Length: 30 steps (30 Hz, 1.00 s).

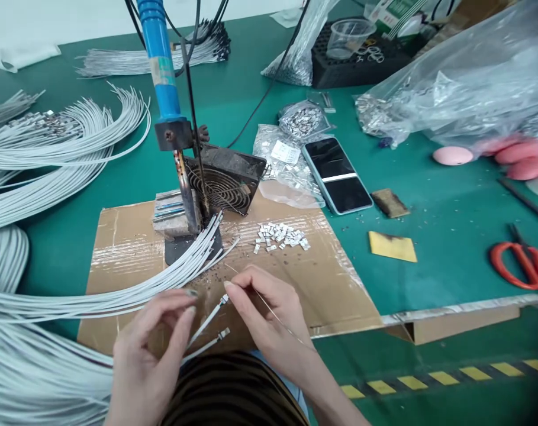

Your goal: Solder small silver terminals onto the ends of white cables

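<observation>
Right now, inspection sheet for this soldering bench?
Surface: green table, cardboard sheet on it.
Job's things: white wire with metal terminal, a second below it; terminal pile; soldering iron mounted tip-down beside fan.
Clutter: phone, red scissors, yellow sponge, plastic bags.
Grippers: left hand holds the white wire; right hand pinches its terminal end.
Cables: wire bundles at left; black cable behind the iron.
Surroundings: yellow-black tape below the table edge.

left hand (151,349): pinches two thin white wires with metal end terminals (209,322)
right hand (269,319): fingertips at the upper wire's terminal
behind: blue-handled soldering iron (160,65), black square fan (226,183)
brown cardboard sheet (118,236): loose pile of small metal terminals (281,235)
</observation>
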{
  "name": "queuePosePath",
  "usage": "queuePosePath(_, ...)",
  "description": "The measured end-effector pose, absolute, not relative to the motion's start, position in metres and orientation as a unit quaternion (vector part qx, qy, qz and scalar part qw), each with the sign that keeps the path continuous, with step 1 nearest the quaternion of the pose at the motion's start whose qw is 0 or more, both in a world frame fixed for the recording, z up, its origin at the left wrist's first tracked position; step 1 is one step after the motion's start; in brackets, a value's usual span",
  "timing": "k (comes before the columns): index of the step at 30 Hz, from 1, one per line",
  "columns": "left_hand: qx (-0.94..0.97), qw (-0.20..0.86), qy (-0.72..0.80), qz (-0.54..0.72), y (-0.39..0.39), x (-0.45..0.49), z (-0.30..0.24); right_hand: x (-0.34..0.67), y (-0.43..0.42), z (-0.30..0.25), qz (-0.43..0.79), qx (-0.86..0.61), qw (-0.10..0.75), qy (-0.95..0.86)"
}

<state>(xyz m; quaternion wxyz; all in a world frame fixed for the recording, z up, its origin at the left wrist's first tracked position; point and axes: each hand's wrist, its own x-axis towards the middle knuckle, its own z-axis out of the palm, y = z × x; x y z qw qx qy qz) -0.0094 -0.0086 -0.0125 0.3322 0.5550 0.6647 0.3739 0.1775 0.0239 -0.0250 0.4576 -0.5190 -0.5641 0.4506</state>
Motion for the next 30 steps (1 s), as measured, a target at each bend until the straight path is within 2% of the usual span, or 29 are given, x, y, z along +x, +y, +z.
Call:
queuePosePath(3,0.686,0.086,0.657,0.301,-0.008,-0.037,-0.033,0.179,0.020,-0.025,0.448,-0.523,0.459,-0.561)
queuePosePath(6,0.731,-0.035,0.636,0.244,-0.007,-0.058,-0.049,0.180,0.016,-0.025,0.448,-0.527,0.458,-0.558)
queuePosePath(9,0.754,-0.070,0.610,0.234,-0.007,-0.067,-0.054,0.183,0.012,-0.027,0.441,-0.533,0.446,-0.568)
queuePosePath(15,0.797,-0.055,0.560,0.220,-0.004,-0.071,-0.051,0.207,0.002,-0.035,0.378,-0.540,0.368,-0.656)
queuePosePath(18,0.805,-0.055,0.546,0.225,-0.004,-0.077,-0.049,0.224,-0.003,-0.039,0.328,-0.561,0.366,-0.666)
queuePosePath(21,0.802,0.020,0.547,0.238,-0.010,-0.085,-0.041,0.233,0.000,-0.044,0.293,-0.599,0.403,-0.627)
queuePosePath(24,0.766,0.197,0.567,0.230,-0.018,-0.085,-0.023,0.234,0.015,-0.050,0.251,-0.640,0.431,-0.584)
queuePosePath(30,0.727,0.417,0.491,0.237,-0.010,-0.031,0.009,0.218,0.056,-0.059,0.200,-0.691,0.395,-0.572)
